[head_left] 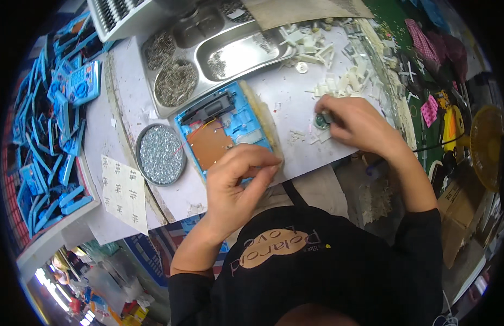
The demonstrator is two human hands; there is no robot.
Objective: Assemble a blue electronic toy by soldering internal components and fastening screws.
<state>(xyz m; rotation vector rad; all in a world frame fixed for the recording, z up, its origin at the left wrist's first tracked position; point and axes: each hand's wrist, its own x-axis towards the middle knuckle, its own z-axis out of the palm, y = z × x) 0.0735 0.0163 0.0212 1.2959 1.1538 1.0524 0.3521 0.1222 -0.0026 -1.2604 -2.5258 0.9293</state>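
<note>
An open blue plastic housing [242,100] is lying on the white worktable [298,157], seemingly part-assembled: a flat brown board [207,144] is sitting inside, while closing appears left. The left hand [233,176] is hovering over its edge, fingertips nearly meeting, any pinched item indiscernible; the right hand [358,122] is cupping a small dark-green round piece [320,120], grip unclear.

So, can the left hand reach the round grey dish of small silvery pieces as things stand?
Probably yes: the left hand is nearby, at the blue plastic casing, and the dish is uncovered.
</note>
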